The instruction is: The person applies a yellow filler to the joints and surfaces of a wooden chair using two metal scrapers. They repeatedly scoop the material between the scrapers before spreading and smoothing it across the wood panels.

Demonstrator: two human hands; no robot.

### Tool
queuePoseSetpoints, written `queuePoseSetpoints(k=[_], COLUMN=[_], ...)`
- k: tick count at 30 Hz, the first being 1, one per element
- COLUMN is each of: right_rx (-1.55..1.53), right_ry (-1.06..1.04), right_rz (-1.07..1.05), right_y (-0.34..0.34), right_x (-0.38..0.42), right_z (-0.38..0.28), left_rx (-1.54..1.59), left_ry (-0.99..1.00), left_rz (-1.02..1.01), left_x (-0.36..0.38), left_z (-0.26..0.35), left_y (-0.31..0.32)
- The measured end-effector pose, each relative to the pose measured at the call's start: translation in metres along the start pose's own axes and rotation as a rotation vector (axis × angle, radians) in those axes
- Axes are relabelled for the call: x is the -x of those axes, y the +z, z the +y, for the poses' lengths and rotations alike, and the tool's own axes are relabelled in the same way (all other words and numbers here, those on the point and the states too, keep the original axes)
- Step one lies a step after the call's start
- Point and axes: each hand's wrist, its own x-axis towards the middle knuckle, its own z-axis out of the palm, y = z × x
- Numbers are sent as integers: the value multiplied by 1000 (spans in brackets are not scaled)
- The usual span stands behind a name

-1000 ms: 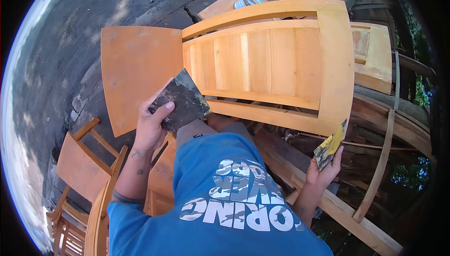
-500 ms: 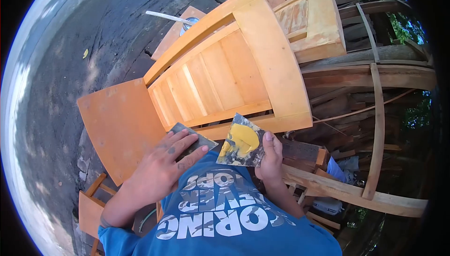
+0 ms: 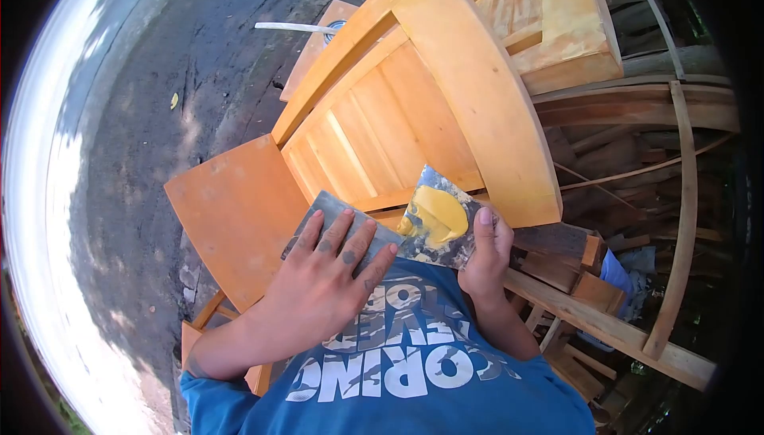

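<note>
My left hand [image 3: 330, 276] presses its fingers flat over a thin grey metal putty spreader [image 3: 322, 208]. In my right hand [image 3: 485, 256] is a thin metal plate [image 3: 454, 254], thumb on top. A smooth mound of yellow putty [image 3: 439, 216] covers much of that plate. The spreader's right side meets the plate's left edge, close to the putty. Just beyond both hands stands a wooden chair, with its slatted backrest [image 3: 509, 124] ahead and its flat seat [image 3: 239, 212] to the left.
Another wooden piece [image 3: 573, 53] stands behind the backrest. A can with a pale stick [image 3: 290, 27] rests on a board at the back. Wooden rails [image 3: 684, 212] and stacked timber lie on the right. Dark pavement [image 3: 215, 61] extends to the left.
My left hand has moved rightward with the spreader, bringing it against the putty plate. The whole view has shifted, so the chair appears farther right.
</note>
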Motion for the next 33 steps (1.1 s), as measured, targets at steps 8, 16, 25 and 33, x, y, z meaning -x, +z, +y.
queuePoseSetpoints(k=[8, 16, 25, 33], right_rx=[-135, -138, 18, 122], right_ry=[-71, -107, -124, -133], right_rz=[235, 315, 24, 88], right_y=[-19, -67, -87, -82], right_x=[-22, -61, -111, -113], right_z=[-38, -84, -87, -68], left_rx=[641, 704, 478, 380], left_ry=[-72, -214, -214, -135], left_rz=[18, 527, 641, 667], left_x=[-20, -110, -168, -169], left_z=[-39, -135, -153, -165], left_y=[6, 36, 47, 41])
